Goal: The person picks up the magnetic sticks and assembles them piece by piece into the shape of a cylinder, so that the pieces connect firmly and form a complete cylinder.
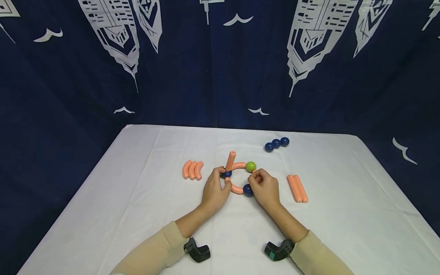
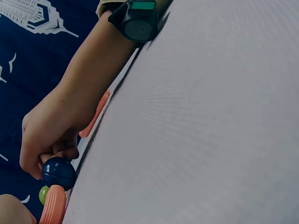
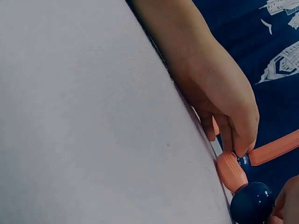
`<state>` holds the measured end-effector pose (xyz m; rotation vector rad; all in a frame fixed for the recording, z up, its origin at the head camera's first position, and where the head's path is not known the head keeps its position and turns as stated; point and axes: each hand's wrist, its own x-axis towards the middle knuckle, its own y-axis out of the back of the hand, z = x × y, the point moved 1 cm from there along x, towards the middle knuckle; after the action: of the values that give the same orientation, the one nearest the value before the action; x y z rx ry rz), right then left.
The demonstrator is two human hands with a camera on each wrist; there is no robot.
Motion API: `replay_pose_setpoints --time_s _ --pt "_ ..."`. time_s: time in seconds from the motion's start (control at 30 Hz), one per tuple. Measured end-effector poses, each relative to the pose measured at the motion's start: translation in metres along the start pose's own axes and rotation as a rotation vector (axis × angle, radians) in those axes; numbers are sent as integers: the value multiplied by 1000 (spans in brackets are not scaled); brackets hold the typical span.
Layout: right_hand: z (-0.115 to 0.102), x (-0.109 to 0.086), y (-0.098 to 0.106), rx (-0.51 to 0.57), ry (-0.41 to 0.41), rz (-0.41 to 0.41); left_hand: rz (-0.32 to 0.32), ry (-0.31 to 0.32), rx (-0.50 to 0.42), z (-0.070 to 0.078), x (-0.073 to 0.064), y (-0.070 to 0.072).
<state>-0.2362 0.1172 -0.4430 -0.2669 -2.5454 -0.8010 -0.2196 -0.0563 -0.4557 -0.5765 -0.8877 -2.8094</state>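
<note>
A ring of curved orange sticks (image 1: 237,189) and balls lies on the table between my hands. My left hand (image 1: 214,191) is at the ring's left side, its thumb and fingers pinching a blue ball (image 1: 227,173). From that ball a straight orange stick (image 1: 230,161) points away from me. My right hand (image 1: 265,188) has curled fingers at the right side, pinching a curved orange stick (image 1: 254,171) mostly hidden by them. Beyond it sits a green ball (image 1: 251,166); nearer me, touching its fingers, is a larger blue ball (image 2: 59,173).
Several loose pieces lie around on the white tablecloth (image 1: 220,236): three curved orange sticks (image 1: 193,170) to the left, two straight orange sticks (image 1: 297,188) to the right, and three blue balls (image 1: 276,143) at the back. A dark blue curtain (image 1: 213,76) hangs behind.
</note>
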Motion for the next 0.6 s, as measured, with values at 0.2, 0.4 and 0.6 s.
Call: replay_pose_setpoints --time_s 0.2,0.4,0.6 --pt "-2 9 12 -23 -99 -65 33 17 -34 -1 -1 0" --pt "7 19 31 -53 -172 -65 54 19 -77 -3 2 -2" --pt "19 25 57 -68 -175 -68 16 -15 2 -6 13 -2"
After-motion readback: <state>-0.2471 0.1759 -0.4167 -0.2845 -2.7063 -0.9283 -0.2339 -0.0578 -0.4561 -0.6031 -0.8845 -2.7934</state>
